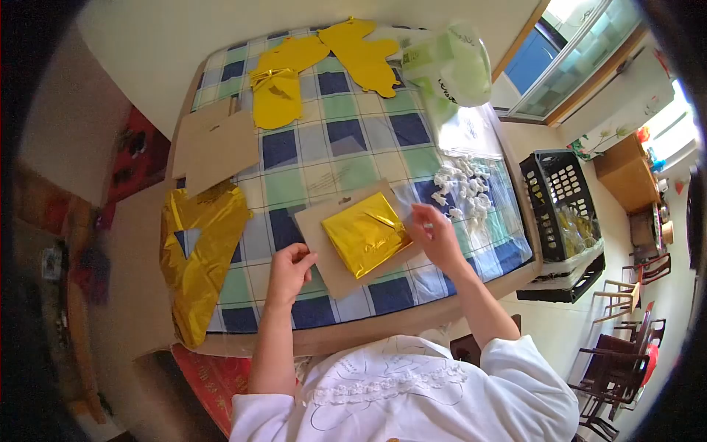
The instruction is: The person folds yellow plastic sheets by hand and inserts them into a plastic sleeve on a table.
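Observation:
A folded gold foil sheet [366, 234] lies on a brown cardboard piece [315, 227] with a small slot near its top edge. My left hand [293, 271] is beside the cardboard's left edge, its fingers curled together; whether they hold anything is too small to tell. At the right edge of the cardboard, close to the foil, my right hand [433, 233] has its thumb and fingers bent toward each other, and what lies between them cannot be made out. Both rest over a checkered cloth [346, 136].
More cardboard pieces [221, 147] and a large gold foil [199, 265] lie at the left. Flat gold foil shapes [361, 55] are at the back. On the right are white crumpled bits [464, 188], a green-white plastic bag [449, 66] and black crates [560, 199] beyond the edge.

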`<action>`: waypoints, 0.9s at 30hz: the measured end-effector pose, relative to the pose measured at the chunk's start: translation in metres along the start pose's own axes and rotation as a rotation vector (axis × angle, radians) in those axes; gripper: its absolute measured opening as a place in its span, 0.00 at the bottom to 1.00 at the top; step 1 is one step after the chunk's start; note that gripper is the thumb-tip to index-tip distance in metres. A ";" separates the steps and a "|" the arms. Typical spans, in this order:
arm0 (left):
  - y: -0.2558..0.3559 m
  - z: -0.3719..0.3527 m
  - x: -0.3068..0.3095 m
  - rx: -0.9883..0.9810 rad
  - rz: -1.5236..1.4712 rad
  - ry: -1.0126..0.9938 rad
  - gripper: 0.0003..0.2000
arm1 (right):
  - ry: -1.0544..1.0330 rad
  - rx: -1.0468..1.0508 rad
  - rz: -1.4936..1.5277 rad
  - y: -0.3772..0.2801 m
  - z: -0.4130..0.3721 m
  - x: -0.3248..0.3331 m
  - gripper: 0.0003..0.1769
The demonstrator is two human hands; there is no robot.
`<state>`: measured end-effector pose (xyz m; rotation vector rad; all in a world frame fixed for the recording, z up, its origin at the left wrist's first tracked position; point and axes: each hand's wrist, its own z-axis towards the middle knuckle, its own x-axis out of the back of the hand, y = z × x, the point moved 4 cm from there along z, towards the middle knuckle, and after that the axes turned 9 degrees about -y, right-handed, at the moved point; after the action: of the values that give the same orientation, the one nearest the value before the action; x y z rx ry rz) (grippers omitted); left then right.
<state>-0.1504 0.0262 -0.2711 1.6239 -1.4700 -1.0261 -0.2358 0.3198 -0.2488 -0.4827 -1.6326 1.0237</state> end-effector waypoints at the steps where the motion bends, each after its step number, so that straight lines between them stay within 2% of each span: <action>1: 0.001 0.001 0.001 -0.008 0.034 0.025 0.03 | 0.032 0.014 -0.067 0.007 0.010 0.001 0.22; 4: 0.004 0.003 0.005 -0.060 0.070 0.020 0.03 | 0.071 0.060 0.150 0.024 0.045 -0.007 0.21; 7: 0.006 0.000 0.009 -0.077 0.071 0.005 0.04 | -0.133 -0.152 0.190 -0.005 0.051 0.002 0.22; 8: 0.004 -0.002 0.011 -0.055 0.091 0.016 0.04 | -0.164 -0.136 0.351 0.019 0.052 -0.009 0.17; 11: 0.002 -0.007 0.015 -0.001 0.125 0.050 0.05 | -0.243 -0.246 0.139 0.008 0.037 -0.012 0.12; 12: 0.001 -0.009 0.015 0.013 0.126 0.057 0.05 | -0.182 -0.319 0.143 -0.003 0.031 -0.010 0.10; 15: -0.002 -0.007 0.016 0.036 0.129 0.062 0.06 | -0.065 -0.178 0.019 -0.013 0.023 -0.009 0.12; 16: -0.001 -0.004 0.016 0.035 0.129 0.062 0.06 | -0.028 -0.135 0.042 -0.017 0.020 -0.009 0.21; 18: 0.004 -0.004 0.014 0.049 0.118 0.088 0.07 | -0.039 0.189 -0.274 -0.048 0.000 -0.006 0.33; 19: 0.007 -0.005 0.014 0.056 0.110 0.103 0.07 | -0.210 0.324 -0.220 -0.059 -0.014 -0.014 0.37; 20: 0.008 -0.005 0.015 0.050 0.098 0.113 0.07 | -0.346 0.429 -0.347 -0.060 -0.028 -0.025 0.35; 23: 0.006 -0.003 0.014 0.047 0.071 0.111 0.08 | -0.585 0.579 -0.559 -0.069 -0.058 -0.046 0.32; 25: 0.004 0.000 0.016 0.056 0.064 0.086 0.09 | -0.598 0.530 -0.524 -0.070 -0.054 -0.045 0.31; 27: 0.018 -0.008 0.012 0.025 0.402 0.183 0.12 | -0.604 0.519 -0.514 -0.069 -0.051 -0.045 0.30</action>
<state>-0.1505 0.0126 -0.2529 1.3245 -1.6009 -0.6196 -0.1603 0.2673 -0.2166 0.6229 -1.7700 1.1919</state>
